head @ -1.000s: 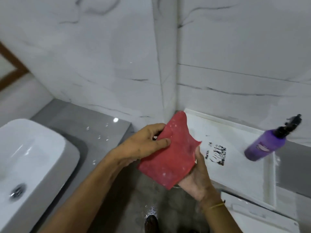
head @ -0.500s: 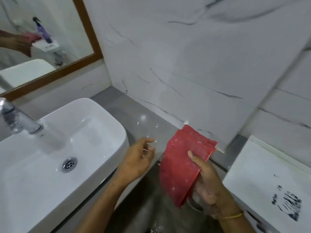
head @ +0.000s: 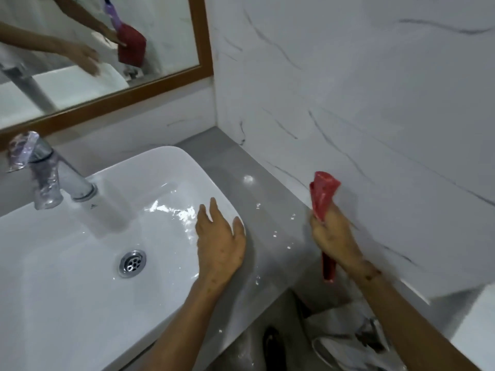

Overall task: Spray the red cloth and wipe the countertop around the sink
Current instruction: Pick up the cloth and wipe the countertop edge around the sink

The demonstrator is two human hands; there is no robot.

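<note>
My right hand (head: 334,239) grips the red cloth (head: 322,195), bunched so that one end sticks up above the fist and the other hangs below it, over the right side of the grey countertop (head: 257,199) near the marble wall. My left hand (head: 218,241) lies flat, fingers spread, on the right rim of the white sink (head: 80,285). White droplets speckle the countertop between the two hands. The purple spray bottle (head: 113,16) shows only as a reflection in the mirror.
A chrome tap (head: 51,175) stands at the back left of the sink, above the drain (head: 132,263). A wood-framed mirror (head: 107,49) hangs behind. The marble wall (head: 361,103) closes the right side. A white ledge (head: 476,325) sits at the lower right.
The view has swung left from the ledge to the sink. My left hand let go of the cloth and came down on the sink rim. My right hand bunched the cloth.
</note>
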